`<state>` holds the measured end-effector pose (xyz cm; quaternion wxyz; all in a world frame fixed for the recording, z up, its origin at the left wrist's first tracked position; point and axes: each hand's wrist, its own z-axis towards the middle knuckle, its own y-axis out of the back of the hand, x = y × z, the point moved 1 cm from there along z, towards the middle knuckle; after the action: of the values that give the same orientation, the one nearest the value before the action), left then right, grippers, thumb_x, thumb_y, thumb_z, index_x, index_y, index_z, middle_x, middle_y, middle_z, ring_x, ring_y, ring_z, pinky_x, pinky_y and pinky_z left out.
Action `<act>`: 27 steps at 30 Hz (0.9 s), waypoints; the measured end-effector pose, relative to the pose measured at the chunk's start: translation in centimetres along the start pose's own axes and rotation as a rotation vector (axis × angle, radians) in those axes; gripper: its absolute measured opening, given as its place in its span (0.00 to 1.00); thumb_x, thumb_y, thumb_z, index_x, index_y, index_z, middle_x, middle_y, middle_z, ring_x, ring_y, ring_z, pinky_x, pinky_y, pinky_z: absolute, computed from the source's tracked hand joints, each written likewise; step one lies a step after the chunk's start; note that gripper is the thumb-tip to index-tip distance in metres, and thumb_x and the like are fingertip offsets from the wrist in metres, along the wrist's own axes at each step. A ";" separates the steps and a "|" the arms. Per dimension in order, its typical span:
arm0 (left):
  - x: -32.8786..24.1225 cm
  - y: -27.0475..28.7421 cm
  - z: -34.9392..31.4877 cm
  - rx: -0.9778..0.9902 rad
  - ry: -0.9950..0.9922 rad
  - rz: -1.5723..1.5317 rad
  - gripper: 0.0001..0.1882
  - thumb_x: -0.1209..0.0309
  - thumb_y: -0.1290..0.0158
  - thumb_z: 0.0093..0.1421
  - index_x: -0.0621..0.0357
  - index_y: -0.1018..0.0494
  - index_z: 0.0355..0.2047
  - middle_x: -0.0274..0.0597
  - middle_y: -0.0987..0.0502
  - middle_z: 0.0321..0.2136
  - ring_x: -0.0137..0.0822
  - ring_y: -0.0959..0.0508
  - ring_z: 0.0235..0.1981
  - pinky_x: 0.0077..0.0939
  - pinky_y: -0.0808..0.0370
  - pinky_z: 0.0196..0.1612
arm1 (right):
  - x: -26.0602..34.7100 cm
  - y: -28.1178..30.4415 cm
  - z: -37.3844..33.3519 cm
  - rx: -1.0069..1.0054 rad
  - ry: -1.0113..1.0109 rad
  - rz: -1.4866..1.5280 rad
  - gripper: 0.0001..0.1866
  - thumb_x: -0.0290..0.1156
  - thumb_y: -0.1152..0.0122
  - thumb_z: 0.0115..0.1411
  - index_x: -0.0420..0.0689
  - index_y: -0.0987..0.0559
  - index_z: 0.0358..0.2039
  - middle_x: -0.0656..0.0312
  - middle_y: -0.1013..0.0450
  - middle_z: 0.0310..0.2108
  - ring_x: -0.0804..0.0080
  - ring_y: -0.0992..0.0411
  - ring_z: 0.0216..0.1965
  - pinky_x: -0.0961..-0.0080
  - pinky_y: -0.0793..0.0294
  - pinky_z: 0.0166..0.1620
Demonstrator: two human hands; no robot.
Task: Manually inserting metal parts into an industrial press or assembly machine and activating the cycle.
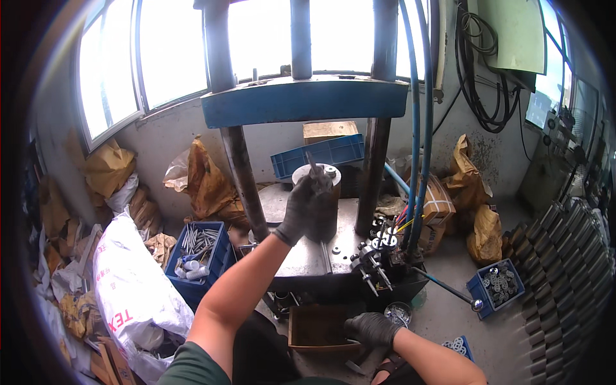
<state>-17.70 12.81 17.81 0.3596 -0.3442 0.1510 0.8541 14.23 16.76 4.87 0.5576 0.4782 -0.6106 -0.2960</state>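
My left hand (301,208), in a dark glove, reaches over the press table (295,256) and closes at the top of a dark upright metal cylinder (327,215). A thin grey metal rod (311,160) sticks up from its fingers; they are partly blurred. On the cylinder's pale top, a small ring (330,171) sits beside the fingers. Low in front of me, my gloved right hand (375,330) is closed around what looks like a hammer (356,366); its handle is mostly hidden. A wooden box (308,346) stands just left of that hand.
Press columns (244,179) flank the cylinder under a blue crossbeam (301,102). Several valve levers (372,260) and a ball-ended lever (476,305) are at right. Blue crates hold rods (221,256) and metal discs (471,289). A white sack (138,289) lies left; metal bars (571,269) are stacked right.
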 end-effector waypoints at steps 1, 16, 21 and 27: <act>0.2 -0.4 2.4 -0.029 -0.040 0.042 0.24 0.81 0.41 0.64 0.58 0.29 0.60 0.35 0.22 0.44 0.28 0.23 0.46 0.23 0.25 0.52 | -0.2 0.3 0.2 -0.002 -0.023 0.009 0.15 0.36 0.36 0.57 0.47 0.17 0.45 0.48 0.19 0.37 0.47 0.20 0.43 0.53 0.22 0.48; 5.2 0.0 10.2 -0.105 0.207 0.070 0.28 0.72 0.32 0.59 0.54 0.28 0.59 0.41 0.20 0.42 0.30 0.19 0.37 0.27 0.18 0.38 | -1.9 -0.3 -1.7 0.036 -0.054 0.020 0.16 0.44 0.42 0.63 0.49 0.15 0.44 0.51 0.20 0.44 0.51 0.21 0.48 0.53 0.23 0.53; 6.3 0.1 10.3 -0.043 0.294 0.040 0.31 0.68 0.32 0.58 0.55 0.29 0.60 0.42 0.19 0.41 0.32 0.18 0.37 0.26 0.16 0.40 | -1.7 -0.4 -3.2 0.044 -0.030 0.001 0.17 0.43 0.41 0.63 0.50 0.15 0.47 0.51 0.20 0.45 0.51 0.21 0.48 0.53 0.23 0.54; 13.0 2.2 12.1 0.162 0.059 0.474 0.24 0.68 0.33 0.54 0.44 0.21 0.52 0.43 0.24 0.56 0.38 0.20 0.52 0.25 0.20 0.56 | 0.1 1.1 -4.6 0.010 0.046 -0.081 0.30 0.40 0.42 0.62 0.51 0.26 0.65 0.50 0.23 0.54 0.50 0.23 0.52 0.54 0.25 0.57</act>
<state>-31.63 24.07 17.42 0.1710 -0.2940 0.3062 0.8892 18.36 17.88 6.82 0.5568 0.5118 -0.5792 -0.3043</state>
